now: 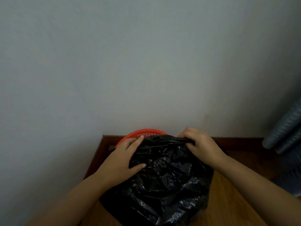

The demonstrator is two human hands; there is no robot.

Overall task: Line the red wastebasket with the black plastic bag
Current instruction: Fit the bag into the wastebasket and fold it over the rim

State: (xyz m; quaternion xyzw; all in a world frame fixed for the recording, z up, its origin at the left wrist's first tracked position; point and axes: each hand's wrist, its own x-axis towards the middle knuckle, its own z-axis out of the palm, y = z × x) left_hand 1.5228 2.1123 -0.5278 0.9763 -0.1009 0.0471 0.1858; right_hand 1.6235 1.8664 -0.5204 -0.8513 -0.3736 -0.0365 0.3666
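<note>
Nearest to me the bag hangs in a crumpled black heap on the table, and it hides almost the whole basket. Only the far left arc of the red rim shows above the plastic.

My left hand lies on the left side of the bag with the fingers quite straight and the thumb spread away from them; it presses the film and does not pinch it. My right hand is curled, and its fingers and thumb pinch the top edge of the bag at the far right. I cannot tell if the mouth of the bag is open, or if any part of it is already over the rim.

I think the step in hand is to stretch the edge around the rim. The risks I see:
- The thin film can tear if I pull it hard against the rim.
- The light basket can tip or slide toward the wall, because only my flat left hand steadies it.
- The edge can slip from my right fingers, since the plastic is smooth.
</note>
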